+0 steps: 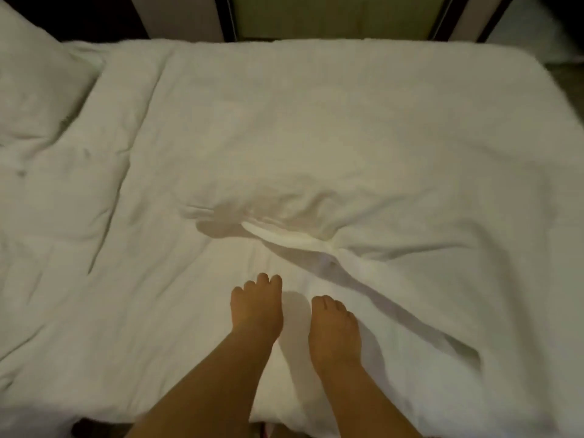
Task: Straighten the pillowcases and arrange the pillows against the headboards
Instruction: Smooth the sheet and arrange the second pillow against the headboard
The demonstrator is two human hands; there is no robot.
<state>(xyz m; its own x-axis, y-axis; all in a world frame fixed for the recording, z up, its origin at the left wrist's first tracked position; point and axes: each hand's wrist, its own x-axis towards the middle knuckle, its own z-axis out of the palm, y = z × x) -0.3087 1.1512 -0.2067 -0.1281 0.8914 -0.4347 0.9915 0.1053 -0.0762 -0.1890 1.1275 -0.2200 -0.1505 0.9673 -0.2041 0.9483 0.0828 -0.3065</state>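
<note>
A white pillow [41,86] lies at the far left corner of the bed, its case creased. White bedding [363,128] covers the whole mattress, with a raised fold and an open flap [284,235] near the middle. My left hand [257,306] and my right hand [335,327] rest side by side on the bedding just below that flap. Both are knuckles up with the fingers curled under and the fingertips hidden against the cloth. No cloth shows bunched in either hand. A long crease runs from the flap down to the right, past my right hand.
A dark-framed panel [331,17] stands beyond the far edge of the bed. The bed's right edge drops off to a dark floor [568,86]. The near edge of the bed sits at the bottom, by my forearms.
</note>
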